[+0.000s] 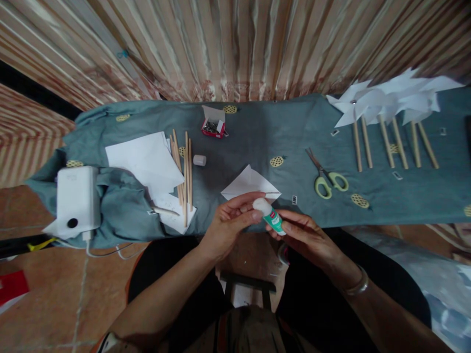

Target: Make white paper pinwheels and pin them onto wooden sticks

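Both hands meet over the near edge of the table around a green-and-white glue stick (pixel 274 220). My right hand (pixel 303 235) is closed round its green barrel, which tilts up to the left. My left hand (pixel 231 220) has its thumb and index finger at the white upper end; its other fingers are curled and partly hidden. Just beyond the hands lies a white folded paper (pixel 248 182), its near part covered by them. To the left, a small white cap (pixel 199 160) rests on the cloth.
Green-handled scissors (pixel 326 179) lie right of the paper. Further right are several white paper pinwheels (pixel 386 100) on sticks. At left are loose wooden sticks (pixel 187 176), white paper sheets (pixel 143 157) and a white device (pixel 77 201). A red box (pixel 213 128) of small metal pieces stands behind.
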Demonstrator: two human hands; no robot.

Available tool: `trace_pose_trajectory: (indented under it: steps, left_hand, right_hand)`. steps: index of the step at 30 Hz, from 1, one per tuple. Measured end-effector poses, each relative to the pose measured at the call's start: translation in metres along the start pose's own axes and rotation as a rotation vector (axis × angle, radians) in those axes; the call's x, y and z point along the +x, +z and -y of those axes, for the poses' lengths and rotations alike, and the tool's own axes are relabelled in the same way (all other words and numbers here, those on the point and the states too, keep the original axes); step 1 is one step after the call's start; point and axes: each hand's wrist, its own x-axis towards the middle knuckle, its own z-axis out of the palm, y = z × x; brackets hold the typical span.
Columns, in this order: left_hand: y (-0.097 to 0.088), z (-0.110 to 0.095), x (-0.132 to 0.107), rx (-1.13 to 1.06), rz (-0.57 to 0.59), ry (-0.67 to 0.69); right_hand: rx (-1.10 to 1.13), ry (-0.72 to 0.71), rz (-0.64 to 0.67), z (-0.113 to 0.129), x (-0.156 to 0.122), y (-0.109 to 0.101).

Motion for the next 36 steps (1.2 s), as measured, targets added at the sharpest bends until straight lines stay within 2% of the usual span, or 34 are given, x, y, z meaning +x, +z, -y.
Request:
trace_pose_trajectory:
  steps: [3,7,9,13,19,27,36]
  left_hand:
    - [-0.002,0.002,0.001,0.031,-0.028,0.031]
    - [-0.004,0.005,0.003,0.021,-0.046,0.047]
    - [-0.003,0.007,0.005,0.009,-0.036,0.054]
    - [0.0,0.013,0.007,-0.007,0.002,0.073]
    - [0.006,0.021,0.005,-0.087,0.042,0.024]
    - [0.006,0.009,0.004,-0.282,0.057,-0.109]
    - [0.001,0.008,0.006,-0.265,-0.002,-0.152]
  right_hand:
    - [-0.016,-0.018,-0.069,0.003,0.0,-0.001]
    - [-0.016,-0.125,-0.187,0.013,0.001,-0.004]
    - [-0.004,-0.166,-0.206,0.019,0.002,-0.004]
    - [0.086,-0.205,-0.203,0.027,0.006,-0.002]
    - [0.187,-0.205,-0.208,0.029,0.01,0.006]
    - [0.254,-0.12,-0.189,0.032,0.02,0.017]
    - [0.143,-0.158,-0.13,0.029,0.023,0.02]
